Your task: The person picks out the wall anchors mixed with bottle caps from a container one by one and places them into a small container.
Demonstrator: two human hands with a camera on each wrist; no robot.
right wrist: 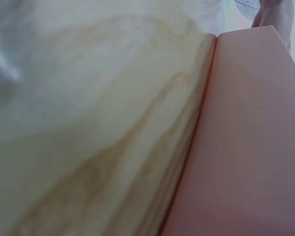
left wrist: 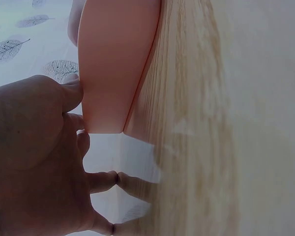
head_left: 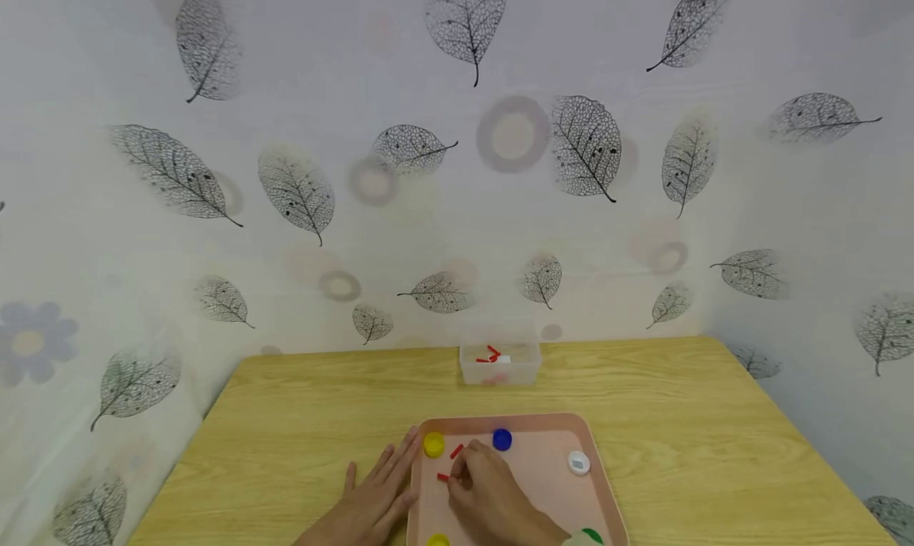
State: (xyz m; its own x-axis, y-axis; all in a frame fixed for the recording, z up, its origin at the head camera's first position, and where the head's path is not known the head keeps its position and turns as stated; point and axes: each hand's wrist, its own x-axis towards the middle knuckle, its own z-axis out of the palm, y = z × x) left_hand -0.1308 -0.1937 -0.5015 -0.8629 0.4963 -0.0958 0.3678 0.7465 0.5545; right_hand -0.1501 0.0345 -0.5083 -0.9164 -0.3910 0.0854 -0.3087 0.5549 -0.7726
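A pink tray (head_left: 539, 482) lies on the wooden table. Along its left edge rests my left hand (head_left: 374, 498), fingers extended; the left wrist view shows its thumb (left wrist: 73, 96) against the tray's side. Inside the tray, my right hand (head_left: 493, 490) pinches a short red stick (head_left: 443, 478) between thumb and fingertips, one end poking out to the left. A second red stick (head_left: 457, 451) lies just beyond those fingers. The right wrist view shows mostly the tray's outer side (right wrist: 250, 137) and the tabletop; the pinch is hidden there.
Round pieces sit around the tray: yellow (head_left: 433, 444) at far left, blue (head_left: 502, 440) at the back, white (head_left: 579, 463) at right, another yellow (head_left: 438, 540) in front, green (head_left: 593, 536) beside the sleeve. Behind stands a clear box (head_left: 500, 375) with several red sticks.
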